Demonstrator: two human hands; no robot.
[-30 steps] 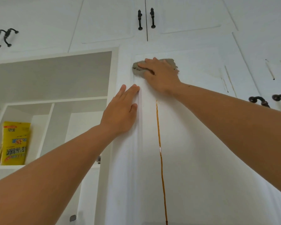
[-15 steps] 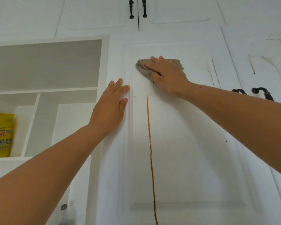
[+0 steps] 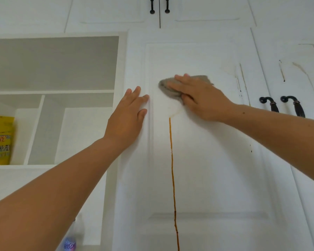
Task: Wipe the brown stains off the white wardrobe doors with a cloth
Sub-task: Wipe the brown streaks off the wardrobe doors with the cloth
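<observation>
while your right hand [image 3: 203, 98] presses the cloth [image 3: 170, 87] flat on the upper part of the door [image 3: 216, 160], fingers straight and close together over it and the thumb along its lower edge, the cloth sits just above the top of the long brown streak [image 3: 172, 169]. this streak runs down the panel and out of view at the bottom. a faint smear curves off its top end, just below the cloth. your left hand [image 3: 127, 116] lies flat on the door's left border, fingers straight and slightly spread, holding nothing.

the step in hand appears to be working down the streak. brace with the left hand so the door does not swing. bring the cloth squarely over the line and pull down along it with steady pressure. sideways strokes would likely spread the brown. refold to a clean face once the cloth loads up.

thinner stains [image 3: 243, 80] mark the door's right edge and the next door, near the handles [image 3: 270, 104]. they look drier and may need firmer rubbing.
</observation>
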